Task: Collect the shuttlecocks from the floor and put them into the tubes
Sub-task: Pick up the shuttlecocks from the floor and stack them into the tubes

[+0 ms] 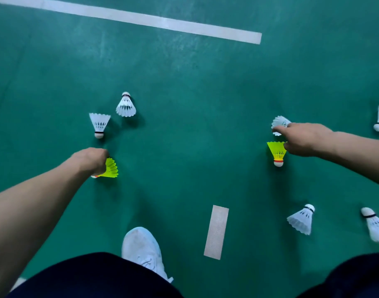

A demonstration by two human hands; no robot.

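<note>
Early stage: two white shuttlecocks lie nearest, left hand grips a yellow shuttlecock, right hand holds a white one beside another yellow, two more white beyond; tubes unseen.

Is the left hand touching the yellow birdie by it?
Touching. The head view shows the left hand curled round the yellow shuttlecock, whose skirt sticks out past the fingers with no gap.
</note>
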